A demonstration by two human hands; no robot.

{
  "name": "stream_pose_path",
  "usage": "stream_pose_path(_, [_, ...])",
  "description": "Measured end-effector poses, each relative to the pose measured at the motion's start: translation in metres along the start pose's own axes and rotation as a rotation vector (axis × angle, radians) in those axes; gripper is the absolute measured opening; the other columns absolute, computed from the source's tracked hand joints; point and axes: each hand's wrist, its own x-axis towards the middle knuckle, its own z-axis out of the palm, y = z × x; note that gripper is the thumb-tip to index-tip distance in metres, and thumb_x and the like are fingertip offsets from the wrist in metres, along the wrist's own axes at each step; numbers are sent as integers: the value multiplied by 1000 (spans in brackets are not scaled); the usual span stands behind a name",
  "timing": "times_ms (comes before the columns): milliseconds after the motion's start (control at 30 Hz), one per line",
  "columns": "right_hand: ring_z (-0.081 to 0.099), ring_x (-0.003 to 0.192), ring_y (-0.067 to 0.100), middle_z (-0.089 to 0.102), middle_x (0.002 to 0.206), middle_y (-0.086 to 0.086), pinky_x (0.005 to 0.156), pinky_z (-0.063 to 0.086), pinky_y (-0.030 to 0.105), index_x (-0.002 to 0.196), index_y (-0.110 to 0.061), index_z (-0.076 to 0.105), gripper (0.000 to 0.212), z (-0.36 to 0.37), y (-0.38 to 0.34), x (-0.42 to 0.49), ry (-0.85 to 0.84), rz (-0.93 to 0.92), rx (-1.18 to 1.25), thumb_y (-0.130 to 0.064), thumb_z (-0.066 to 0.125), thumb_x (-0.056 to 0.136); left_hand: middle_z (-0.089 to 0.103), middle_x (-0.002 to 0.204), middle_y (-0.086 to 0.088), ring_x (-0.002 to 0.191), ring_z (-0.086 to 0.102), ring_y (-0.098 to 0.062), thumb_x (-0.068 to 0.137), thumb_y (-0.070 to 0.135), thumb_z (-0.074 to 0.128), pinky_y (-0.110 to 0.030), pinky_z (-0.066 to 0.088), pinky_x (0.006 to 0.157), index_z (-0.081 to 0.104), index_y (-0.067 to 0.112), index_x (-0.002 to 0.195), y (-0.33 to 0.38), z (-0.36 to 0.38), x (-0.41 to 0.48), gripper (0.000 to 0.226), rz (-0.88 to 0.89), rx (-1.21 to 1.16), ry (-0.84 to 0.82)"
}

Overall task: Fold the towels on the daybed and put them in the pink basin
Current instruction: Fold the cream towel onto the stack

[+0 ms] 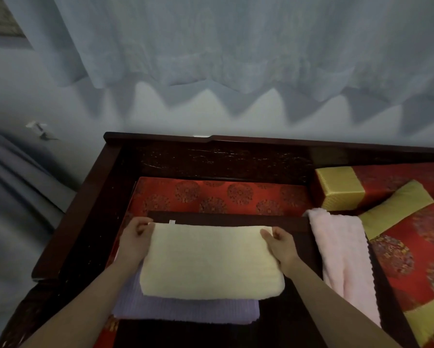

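Note:
A cream towel [211, 262] lies folded over on a small dark table [303, 249] standing on the daybed. My left hand [135, 239] pinches its far left corner. My right hand [278, 243] grips its far right corner, thumb on top. Under the cream towel a lavender towel [185, 310] shows along the near and left edges. A pink towel [344, 262] lies unfolded to the right, draped across the table's edge. The pink basin is not in view.
The daybed has a dark carved wooden frame [211, 156] and a red patterned cushion [218, 194]. Red and gold bolsters [341, 189] and a pillow [416, 247] lie at the right. Grey curtains [211, 46] hang behind.

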Motion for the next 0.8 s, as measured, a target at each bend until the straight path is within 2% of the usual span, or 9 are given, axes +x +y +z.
stream_pose_path(100, [48, 60, 14, 55, 66, 4, 57, 43, 29, 70, -15, 56, 22, 0, 8, 9, -38, 78, -15, -22, 63, 89, 66, 88, -6, 86, 62, -24, 86, 26, 66, -33, 46, 80, 62, 10, 99, -3, -4, 3, 21, -18, 81, 20])
stream_pose_path(167, [60, 73, 18, 66, 85, 9, 63, 50, 33, 88, -14, 63, 14, -2, 13, 11, -124, 182, 29, -28, 67, 86, 66, 88, -6, 86, 63, -24, 82, 41, 68, -29, 45, 71, 64, 4, 94, -6, -10, 3, 38, -100, 97, -24])
stream_pose_path(200, [63, 82, 20, 67, 95, 10, 67, 51, 34, 98, -14, 64, 21, -3, 16, 12, -155, 227, 52, -30, 69, 84, 68, 88, -7, 84, 63, -23, 82, 41, 68, -26, 44, 67, 66, 2, 90, -5, -12, 1, 39, -141, 71, -76])
stream_pose_path(267, [63, 94, 21, 64, 106, 8, 69, 50, 33, 109, -16, 60, 35, -4, 17, 15, -167, 272, 58, -30, 74, 80, 69, 90, -11, 82, 63, -23, 86, 27, 67, -26, 46, 64, 66, 2, 85, 2, -15, -6, 25, -231, -33, -203])
stream_pose_path(333, [63, 93, 22, 63, 107, 10, 67, 51, 33, 113, -11, 57, 46, -4, 15, 18, -175, 298, 56, -26, 78, 76, 70, 97, -16, 88, 64, -27, 86, 14, 67, -31, 50, 69, 64, 4, 93, 10, -19, -9, 13, -364, -131, -318])
stream_pose_path(400, [66, 85, 24, 67, 102, 16, 61, 51, 32, 115, 0, 57, 53, -3, 12, 18, -225, 326, 90, -20, 81, 72, 72, 97, -18, 95, 65, -31, 84, 8, 68, -36, 52, 75, 64, 6, 102, 13, -23, -5, 19, -445, -182, -416])
stream_pose_path(500, [69, 80, 29, 69, 99, 25, 63, 54, 33, 102, 11, 65, 37, -4, 11, 18, -256, 372, 116, -10, 78, 75, 75, 93, -15, 97, 66, -31, 84, 5, 66, -39, 52, 83, 64, 4, 107, 14, -23, -3, 23, -446, -232, -399])
stream_pose_path(667, [68, 85, 30, 71, 96, 20, 77, 56, 40, 94, 0, 68, 31, -2, 20, 18, -138, 357, 76, -16, 82, 72, 68, 111, -21, 99, 65, -32, 73, 19, 71, -50, 47, 96, 68, 8, 102, 15, -13, -10, 31, -282, -424, -383])
stream_pose_path(800, [64, 79, 26, 67, 93, 16, 69, 55, 36, 95, -5, 60, 17, -3, 21, 6, -97, 282, 175, -18, 68, 87, 64, 125, -12, 115, 60, -29, 90, 23, 55, -51, 40, 105, 61, 21, 124, 6, -11, -10, 35, -274, -506, -487])
